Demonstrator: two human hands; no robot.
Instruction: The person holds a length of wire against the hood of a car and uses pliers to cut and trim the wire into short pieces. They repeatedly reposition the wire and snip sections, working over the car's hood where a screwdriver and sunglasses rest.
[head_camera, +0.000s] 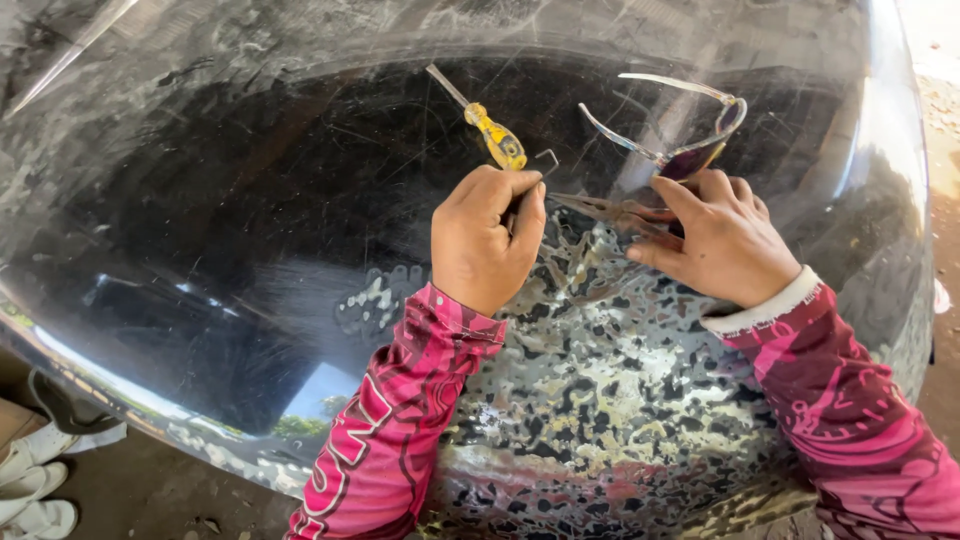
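Scratched black panel (250, 250): left hand (485, 240) pinching bent wire (545, 160), right hand (725, 240) gripping pliers (600, 208) just beside.

Single head view, looking steeply down, close over hands (600, 240).

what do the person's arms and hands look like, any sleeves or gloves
Both hands are bare, with no gloves or rings visible. The left hand and right hand come out of long pink sleeves patterned in darker magenta swirls and lines. The left sleeve carries pale lettering; the right sleeve shows a white inner cuff.
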